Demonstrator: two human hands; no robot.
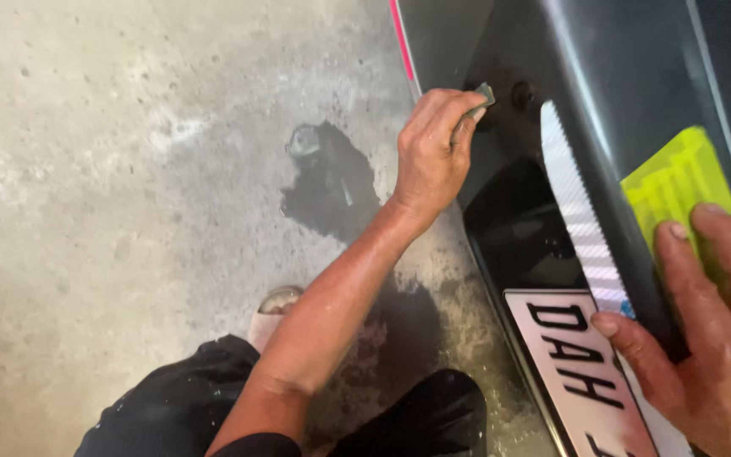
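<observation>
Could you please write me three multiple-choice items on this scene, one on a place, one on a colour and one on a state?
1. Where does the right hand rest?
A. on the concrete floor
B. on the bright yellow-green cloth, against the dark glossy car bumper
C. on a shoe

2. What colour is the cloth under the right hand?
A. yellow-green
B. red
C. white

3. What is the left hand doing?
A. hanging open and empty
B. lying flat on the floor
C. pinching a small grey pad against the bumper

Answers:
1 B, the fingers lie over the cloth on the bumper.
2 A, the cloth is neon yellow-green.
3 C, thumb and fingers grip the small grey pad against the dark panel.
</observation>
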